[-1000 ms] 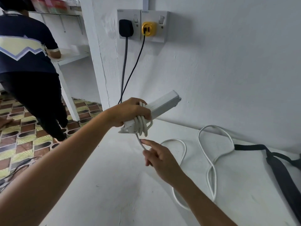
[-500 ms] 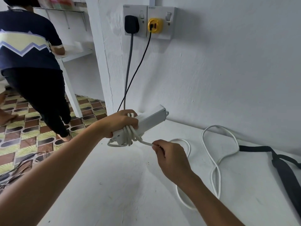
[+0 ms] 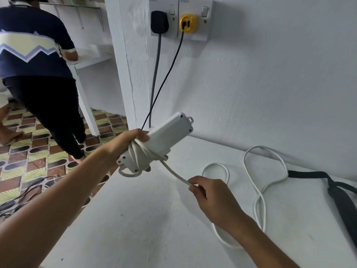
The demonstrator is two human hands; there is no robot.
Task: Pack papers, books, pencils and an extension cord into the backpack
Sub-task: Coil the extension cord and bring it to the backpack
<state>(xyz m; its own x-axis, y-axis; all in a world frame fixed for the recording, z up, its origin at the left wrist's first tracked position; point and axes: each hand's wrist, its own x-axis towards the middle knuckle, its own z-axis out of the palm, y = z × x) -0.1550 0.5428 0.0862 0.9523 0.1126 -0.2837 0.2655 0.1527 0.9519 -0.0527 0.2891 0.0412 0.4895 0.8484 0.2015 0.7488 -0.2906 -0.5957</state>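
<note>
I held one white power strip point(image 3: 164, 140) in my left hand point(image 3: 123, 146), fingers curled around its lower half, its back facing me and its far end tilted up toward the wall. Several turns of its one white cord point(image 3: 257, 190) were wound around the strip under my fingers; I could not count them exactly. From the strip the cord ran down to my right hand point(image 3: 210, 198), which pinched it between thumb and curled fingers above the white table point(image 3: 146, 225). Beyond my right hand the loose cord lay on the table in two loops, near the wall. One dark strap point(image 3: 340, 202) lay at the table's right edge, its end touching the far loop; the backpack itself was not visible.

On the wall point(image 3: 270, 74) were two sockets, one holding a black plug point(image 3: 159, 22), the other a yellow plug point(image 3: 187, 23), each with a dark cable hanging down behind the strip. One other person point(image 3: 36, 64) stood at left on the patterned floor point(image 3: 25, 165), bent toward a shelf.

Compared with half a second earlier, my right hand had drawn away from the strip, down and to the right, so a straight length of cord now stretched between my hands. The strip had turned to show more of its back.
</note>
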